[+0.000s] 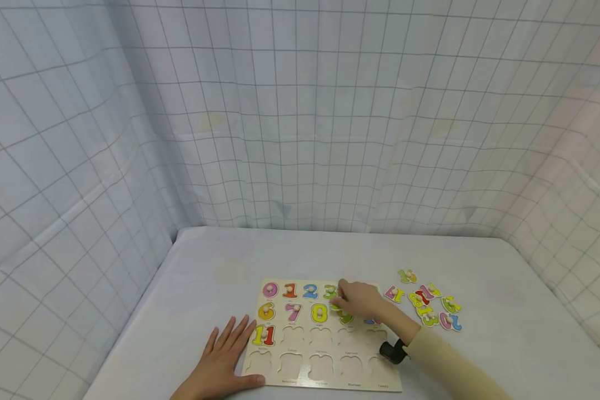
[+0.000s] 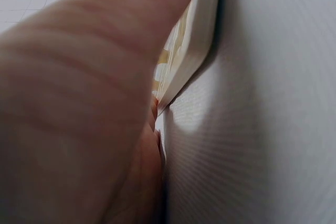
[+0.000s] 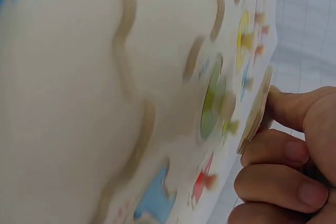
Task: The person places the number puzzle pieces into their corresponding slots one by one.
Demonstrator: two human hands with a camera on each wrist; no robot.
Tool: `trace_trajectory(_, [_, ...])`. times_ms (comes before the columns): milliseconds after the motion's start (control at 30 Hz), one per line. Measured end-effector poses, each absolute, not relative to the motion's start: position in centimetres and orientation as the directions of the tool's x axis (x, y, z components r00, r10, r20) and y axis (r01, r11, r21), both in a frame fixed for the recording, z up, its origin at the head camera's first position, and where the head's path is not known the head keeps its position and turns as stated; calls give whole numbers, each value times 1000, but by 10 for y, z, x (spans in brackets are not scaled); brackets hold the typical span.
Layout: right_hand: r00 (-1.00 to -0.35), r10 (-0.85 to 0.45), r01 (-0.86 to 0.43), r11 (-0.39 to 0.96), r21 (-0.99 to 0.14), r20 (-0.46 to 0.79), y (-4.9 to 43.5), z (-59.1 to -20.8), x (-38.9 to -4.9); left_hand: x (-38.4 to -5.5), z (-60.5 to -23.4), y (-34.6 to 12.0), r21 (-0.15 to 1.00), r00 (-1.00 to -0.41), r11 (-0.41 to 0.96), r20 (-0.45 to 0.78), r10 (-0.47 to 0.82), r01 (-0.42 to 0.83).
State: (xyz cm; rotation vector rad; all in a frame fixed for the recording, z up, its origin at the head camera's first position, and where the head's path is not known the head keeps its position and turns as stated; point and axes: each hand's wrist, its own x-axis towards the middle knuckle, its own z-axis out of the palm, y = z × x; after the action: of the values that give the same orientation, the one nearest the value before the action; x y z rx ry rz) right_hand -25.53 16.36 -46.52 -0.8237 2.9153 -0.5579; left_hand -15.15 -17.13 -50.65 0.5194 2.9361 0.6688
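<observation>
Thin, pale-edged wooden puzzle piece [image 3: 256, 111]: pinched in my right fingers [image 3: 273, 148], over cream wooden number board [image 1: 305, 369], toward one o'clock. Probably light, stiff; best gripped mid-piece. My left fingers [image 1: 237, 331]: spread, straight, board's eight o'clock.

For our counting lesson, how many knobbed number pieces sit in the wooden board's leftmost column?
3: pink numeral 0 at top, orange 6 below, yellow-and-red 11 third.
</observation>
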Motion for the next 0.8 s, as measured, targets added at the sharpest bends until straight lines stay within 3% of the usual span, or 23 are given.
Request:
trace_trajectory(433, [-768, -641, -617, 740, -267, -4, 91, -475, -216, -151, -513, -172, 436, -943, 842, 49, 329, 317])
trace_trajectory(800, [-760, -650, -625, 743, -240, -33, 67, -479, -216, -150, -505, -171, 428, -933, 837, 42, 358, 341])
